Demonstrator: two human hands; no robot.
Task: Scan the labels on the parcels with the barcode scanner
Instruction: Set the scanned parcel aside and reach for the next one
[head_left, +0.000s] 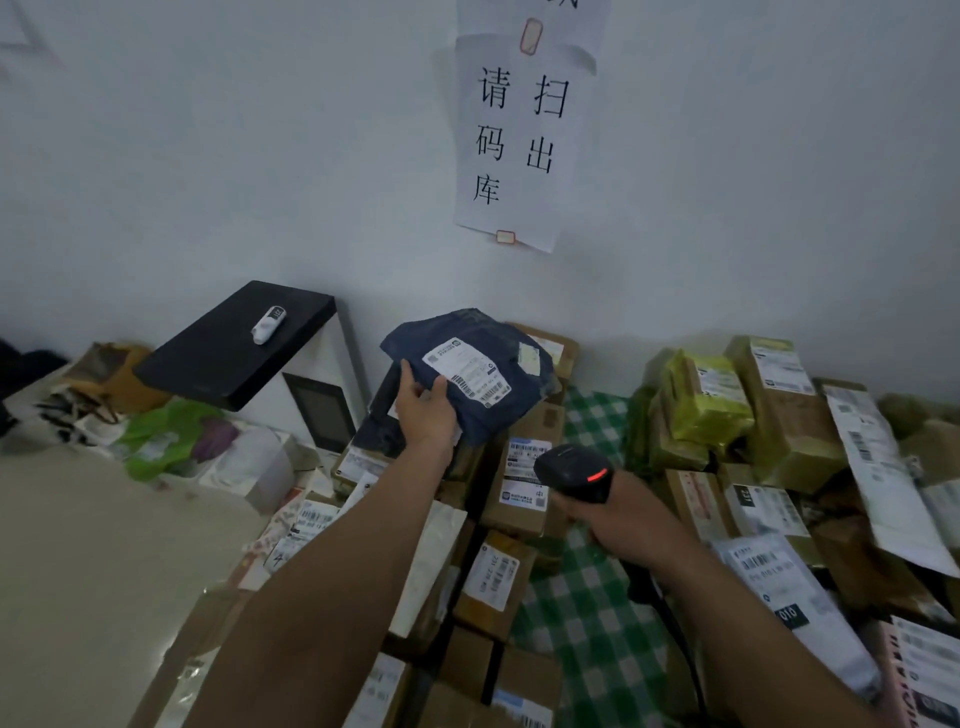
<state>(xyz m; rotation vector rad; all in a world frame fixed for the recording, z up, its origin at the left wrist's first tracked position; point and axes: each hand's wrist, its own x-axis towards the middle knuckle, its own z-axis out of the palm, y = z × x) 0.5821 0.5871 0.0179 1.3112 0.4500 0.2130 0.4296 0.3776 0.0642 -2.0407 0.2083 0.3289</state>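
Observation:
My left hand (422, 410) grips the near left edge of a dark blue soft parcel (485, 405) and holds it up above the pile, its white barcode label (467, 371) facing me. My right hand (621, 519) holds a black barcode scanner (574, 473) low and to the right of that parcel; a red light glows on the scanner's head. The scanner's black cable (670, 613) runs down beside my right forearm.
Brown cardboard parcels (519, 488) with white labels are piled below my hands on a green checked cloth (592, 623). Yellow-green wrapped parcels (711, 400) and more boxes stack at the right. A black-topped machine (234, 345) stands at the left against the wall.

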